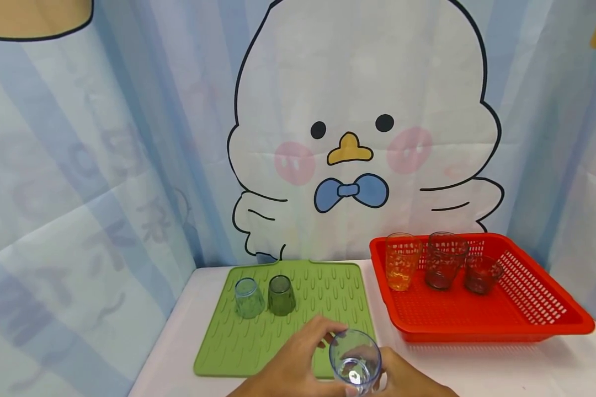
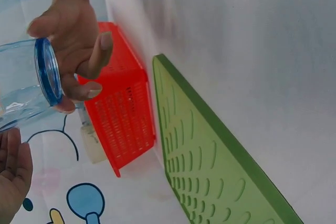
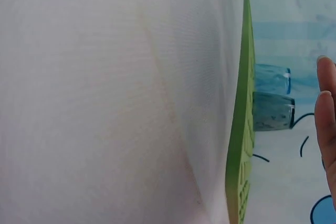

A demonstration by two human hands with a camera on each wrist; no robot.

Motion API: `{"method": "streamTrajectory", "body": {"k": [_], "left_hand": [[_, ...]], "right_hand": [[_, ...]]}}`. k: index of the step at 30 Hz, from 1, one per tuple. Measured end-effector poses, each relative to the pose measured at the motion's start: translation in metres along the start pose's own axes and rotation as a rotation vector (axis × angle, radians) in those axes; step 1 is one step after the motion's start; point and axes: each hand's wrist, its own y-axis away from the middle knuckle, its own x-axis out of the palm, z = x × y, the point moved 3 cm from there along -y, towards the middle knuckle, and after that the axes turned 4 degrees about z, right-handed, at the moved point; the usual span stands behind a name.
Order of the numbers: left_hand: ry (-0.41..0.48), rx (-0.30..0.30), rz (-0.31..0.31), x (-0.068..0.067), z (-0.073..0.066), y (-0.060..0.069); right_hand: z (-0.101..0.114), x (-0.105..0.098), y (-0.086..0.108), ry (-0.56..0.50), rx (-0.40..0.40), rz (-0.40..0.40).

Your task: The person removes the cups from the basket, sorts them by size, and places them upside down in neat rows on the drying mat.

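Note:
A clear, blue-tinted glass (image 1: pixel 355 355) is held between both hands over the front edge of the green mat, its mouth facing up. The left hand (image 1: pixel 298 361) curves thumb and fingers round its left side. From the other side the right hand (image 1: pixel 407 375) grips low on it. The left wrist view shows the glass (image 2: pixel 21 80) with its thick blue base, the right hand (image 2: pixel 76 40) with thumb and fingers about that base, and part of the left hand (image 2: pixel 13 174). Only fingers (image 3: pixel 326 114) show in the right wrist view.
The green mat (image 1: pixel 323 286) carries a light blue glass (image 1: pixel 249 299) and a dark grey glass (image 1: pixel 281 296), both near its back left. On the right, a red basket (image 1: pixel 477 331) holds an orange glass (image 1: pixel 402 262) and two dark reddish glasses (image 1: pixel 444 262). A printed curtain (image 1: pixel 427 71) hangs behind.

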Motion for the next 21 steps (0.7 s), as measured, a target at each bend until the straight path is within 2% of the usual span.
{"method": "streamTrajectory", "body": {"k": [2, 8, 9, 12, 16, 21], "left_hand": [[0.013, -0.010, 0.013, 0.001, 0.001, 0.000], [0.055, -0.063, 0.049, 0.003, 0.003, 0.002], [0.063, -0.067, 0.053, 0.003, 0.004, 0.002], [0.085, -0.092, 0.065, 0.004, 0.005, 0.003], [0.079, -0.083, 0.068, 0.005, 0.008, 0.005], [0.073, -0.056, 0.069, 0.004, 0.012, 0.006]], "right_hand": [[-0.001, -0.001, 0.000, 0.039, 0.005, -0.016], [-0.001, 0.000, 0.001, 0.062, 0.011, -0.015], [-0.001, 0.000, 0.001, 0.085, 0.012, -0.017], [-0.002, -0.005, 0.001, 0.245, -0.011, -0.033], [-0.002, -0.011, 0.001, 0.403, -0.061, -0.054], [-0.001, -0.015, 0.002, 0.434, -0.104, -0.051]]}}
